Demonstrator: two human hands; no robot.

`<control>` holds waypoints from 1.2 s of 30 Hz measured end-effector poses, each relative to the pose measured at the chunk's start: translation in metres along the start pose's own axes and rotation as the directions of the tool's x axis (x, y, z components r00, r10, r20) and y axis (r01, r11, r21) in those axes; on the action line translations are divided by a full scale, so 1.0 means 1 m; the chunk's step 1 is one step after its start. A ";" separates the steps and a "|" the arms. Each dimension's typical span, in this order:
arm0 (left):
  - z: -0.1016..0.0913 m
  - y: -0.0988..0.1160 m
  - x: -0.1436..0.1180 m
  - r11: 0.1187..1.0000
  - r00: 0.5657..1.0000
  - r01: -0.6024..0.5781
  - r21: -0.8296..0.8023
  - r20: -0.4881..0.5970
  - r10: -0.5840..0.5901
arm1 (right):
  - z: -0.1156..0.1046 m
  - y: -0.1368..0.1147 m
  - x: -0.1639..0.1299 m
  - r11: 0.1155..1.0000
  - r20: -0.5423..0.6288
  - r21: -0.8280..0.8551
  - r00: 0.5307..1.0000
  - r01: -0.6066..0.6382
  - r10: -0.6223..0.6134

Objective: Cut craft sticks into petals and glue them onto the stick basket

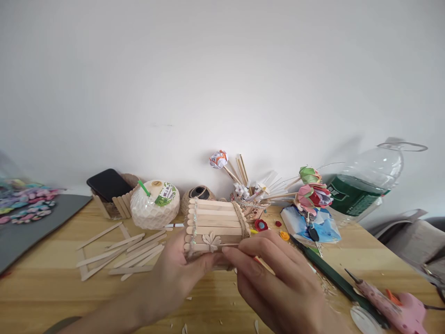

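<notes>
My left hand (181,260) is closed around a small box made of craft sticks (212,217), holding it above the table from below and the left. Silvery trim runs down the box's left end, and twine (242,218) wraps its right end. A flower of small wooden petals (211,240) sits on the lower part of the facing side. My right hand (278,273) has its fingers pinched together just right of the petals, against the box's lower edge. A thin brown strip shows by those fingertips; what they hold is mostly hidden.
Loose craft sticks (121,250) lie on the left. Behind stand a white coconut (155,206), a twine ball (198,192) and a phone (108,184) in a stick holder. Rightward are paper flowers (313,197), a dark green cutter (330,266), a pink glue gun (392,299) and a bottle (365,181).
</notes>
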State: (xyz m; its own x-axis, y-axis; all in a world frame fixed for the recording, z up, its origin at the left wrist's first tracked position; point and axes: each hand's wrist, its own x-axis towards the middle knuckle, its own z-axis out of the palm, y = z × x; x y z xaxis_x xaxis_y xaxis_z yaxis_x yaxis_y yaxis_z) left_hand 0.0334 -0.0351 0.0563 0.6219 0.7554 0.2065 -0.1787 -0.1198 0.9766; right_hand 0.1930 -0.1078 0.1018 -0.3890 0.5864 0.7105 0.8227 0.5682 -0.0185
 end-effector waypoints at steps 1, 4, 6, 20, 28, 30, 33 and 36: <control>0.000 -0.001 0.000 1.000 1.000 -0.002 0.002 0.006 0.002 | 0.001 0.000 0.000 1.000 -0.007 -0.003 1.000 0.002 -0.002; 0.000 -0.003 -0.001 1.000 1.000 -0.016 0.004 0.011 0.016 | 0.005 0.001 -0.001 1.000 -0.022 0.015 1.000 0.018 -0.018; 0.000 -0.004 -0.002 0.999 0.999 -0.031 0.017 0.013 0.031 | 0.006 0.002 -0.003 0.999 -0.016 0.030 1.000 0.019 -0.018; -0.001 -0.002 -0.001 0.997 0.992 -0.075 0.012 0.107 0.073 | 0.009 0.013 0.003 0.989 0.020 0.119 0.995 0.093 -0.096; -0.004 0.001 -0.002 0.996 0.988 -0.065 -0.060 0.135 0.073 | -0.001 0.012 0.007 0.979 0.056 0.192 0.995 0.067 -0.079; -0.005 0.004 -0.002 0.998 0.988 -0.042 -0.036 0.149 0.047 | -0.006 0.011 0.007 0.933 0.021 0.351 0.997 -0.078 0.076; -0.005 0.007 -0.001 1.000 0.986 0.009 -0.014 0.164 -0.007 | -0.011 0.009 0.005 0.796 0.034 0.545 0.955 -0.264 0.293; -0.004 0.007 0.000 0.999 0.987 0.018 -0.045 0.158 -0.011 | -0.011 0.007 0.003 0.731 0.080 0.611 0.942 -0.305 0.327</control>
State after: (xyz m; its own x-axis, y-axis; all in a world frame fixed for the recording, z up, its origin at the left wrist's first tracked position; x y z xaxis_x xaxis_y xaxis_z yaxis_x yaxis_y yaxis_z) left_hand 0.0291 -0.0332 0.0630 0.7364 0.6455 0.2027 -0.2012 -0.0772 0.9765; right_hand 0.2026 -0.1085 0.1116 -0.1305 0.7839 0.6071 0.4664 0.5888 -0.6601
